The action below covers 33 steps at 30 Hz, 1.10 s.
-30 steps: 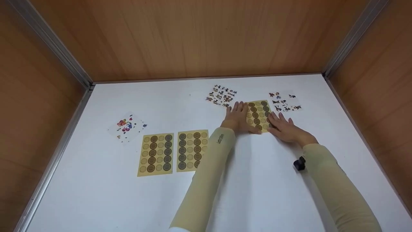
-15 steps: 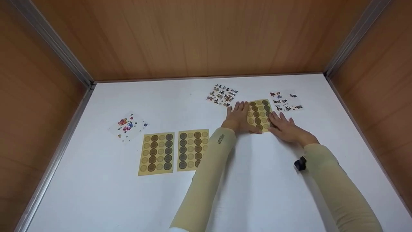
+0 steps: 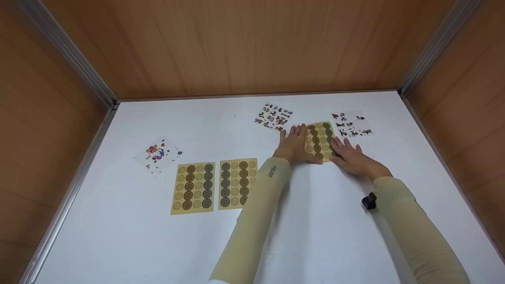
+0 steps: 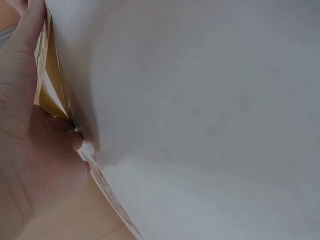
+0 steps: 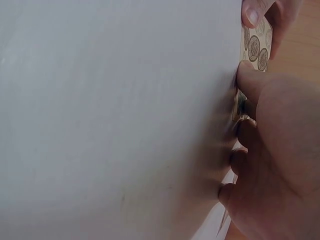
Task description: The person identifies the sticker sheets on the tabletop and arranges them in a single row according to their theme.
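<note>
A yellow sheet of round stickers (image 3: 320, 138) lies on the white table between the two hands in the head view. My left hand (image 3: 296, 146) rests along its left side, fingers extended away from me and thumb out at the near edge. The right hand (image 3: 351, 157) touches the sheet's right side with straight, spread fingers. In the right wrist view the sticker sheet (image 5: 257, 47) shows dark printed circles beside the fingertips. The left wrist view shows a sticker sheet (image 4: 56, 75) with its edge raised next to the left hand (image 4: 40, 150).
Two similar round-sticker sheets (image 3: 193, 188) (image 3: 235, 183) lie side by side, the right one partly under the left forearm. Clear sheets with small colourful stickers lie at the left (image 3: 158, 154), back middle (image 3: 273, 117) and back right (image 3: 351, 124). Wooden walls (image 3: 252, 47) enclose the table.
Both hands stay at the same sticker sheet. The whole head view has shifted very slightly; nothing else has visibly moved.
</note>
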Tool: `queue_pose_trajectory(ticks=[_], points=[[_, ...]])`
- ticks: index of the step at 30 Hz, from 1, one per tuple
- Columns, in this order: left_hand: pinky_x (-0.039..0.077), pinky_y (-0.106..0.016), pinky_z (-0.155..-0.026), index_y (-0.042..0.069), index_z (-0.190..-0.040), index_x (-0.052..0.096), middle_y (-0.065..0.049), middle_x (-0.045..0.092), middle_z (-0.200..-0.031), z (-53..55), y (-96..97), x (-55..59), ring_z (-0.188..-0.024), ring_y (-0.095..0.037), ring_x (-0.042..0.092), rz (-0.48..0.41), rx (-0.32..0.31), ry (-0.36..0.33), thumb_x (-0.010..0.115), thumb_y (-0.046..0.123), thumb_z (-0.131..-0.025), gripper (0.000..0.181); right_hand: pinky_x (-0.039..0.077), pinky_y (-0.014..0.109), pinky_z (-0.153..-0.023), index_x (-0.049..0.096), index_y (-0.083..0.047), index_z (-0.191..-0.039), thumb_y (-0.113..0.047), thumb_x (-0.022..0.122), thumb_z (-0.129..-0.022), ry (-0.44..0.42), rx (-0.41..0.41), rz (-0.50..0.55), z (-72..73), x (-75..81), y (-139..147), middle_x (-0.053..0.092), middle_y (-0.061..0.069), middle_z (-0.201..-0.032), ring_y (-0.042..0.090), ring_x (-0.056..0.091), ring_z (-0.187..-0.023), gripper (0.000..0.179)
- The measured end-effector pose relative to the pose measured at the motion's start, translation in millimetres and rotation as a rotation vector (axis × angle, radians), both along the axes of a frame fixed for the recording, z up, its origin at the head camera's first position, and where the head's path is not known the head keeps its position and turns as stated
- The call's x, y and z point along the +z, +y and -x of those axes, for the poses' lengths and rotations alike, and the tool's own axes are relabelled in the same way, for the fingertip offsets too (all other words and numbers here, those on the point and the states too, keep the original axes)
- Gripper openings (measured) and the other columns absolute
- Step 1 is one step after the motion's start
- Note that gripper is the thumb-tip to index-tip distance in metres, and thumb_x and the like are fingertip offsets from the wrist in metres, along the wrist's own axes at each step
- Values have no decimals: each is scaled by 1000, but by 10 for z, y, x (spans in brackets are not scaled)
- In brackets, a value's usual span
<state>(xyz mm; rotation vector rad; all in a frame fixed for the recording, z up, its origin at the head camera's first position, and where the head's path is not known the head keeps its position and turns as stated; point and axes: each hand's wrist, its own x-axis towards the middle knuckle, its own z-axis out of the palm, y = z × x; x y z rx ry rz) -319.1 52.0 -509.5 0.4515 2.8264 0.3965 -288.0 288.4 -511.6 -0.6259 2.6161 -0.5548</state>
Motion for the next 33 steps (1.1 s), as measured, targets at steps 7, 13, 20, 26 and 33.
queue_pose_trajectory(ticks=[7, 13, 20, 26, 33], points=[[6, -49, -126, 8, -163, 3, -10, 16, -169, 9, 23, -8, -155, -25, 14, -14, -2, 8, 73, 82, -66, 141, -8, 72, -115, 10, 2, -160, -38, 36, -111, -7, -10, -2, 16, 8, 22, 0, 26, -166, 52, -8, -149, 69], [8, -48, -126, 9, -163, 0, -8, 15, -169, -2, 54, -4, -155, -23, 14, -2, -6, 6, 73, 81, -67, 141, -8, 72, -115, 9, 1, -160, -39, 36, -111, -15, -21, 1, 22, -8, 47, 0, 24, -166, 51, -8, -149, 69], [5, -45, -126, 9, -162, -8, -8, 17, -169, 10, 62, -14, -155, -22, 13, -46, -2, -9, 77, 78, -67, 145, -10, 71, -115, 9, 1, -161, -38, 37, -111, -18, -18, 5, 21, 11, 51, -1, 25, -166, 51, -9, -149, 69], [5, -44, -126, 9, -162, -8, -8, 18, -168, 5, 59, -3, -155, -22, 14, -68, 7, -21, 79, 77, -66, 146, -10, 70, -115, 10, 0, -161, -37, 38, -111, -24, -22, 7, 14, 36, 43, -1, 23, -167, 50, -9, -149, 68], [6, -43, -126, 9, -162, -8, -9, 20, -168, -3, 59, -7, -154, -23, 16, -72, 14, -18, 80, 76, -64, 148, -11, 70, -115, 10, 0, -161, -38, 37, -111, -28, -25, 0, 15, 28, 34, -1, 23, -167, 50, -9, -149, 68]])
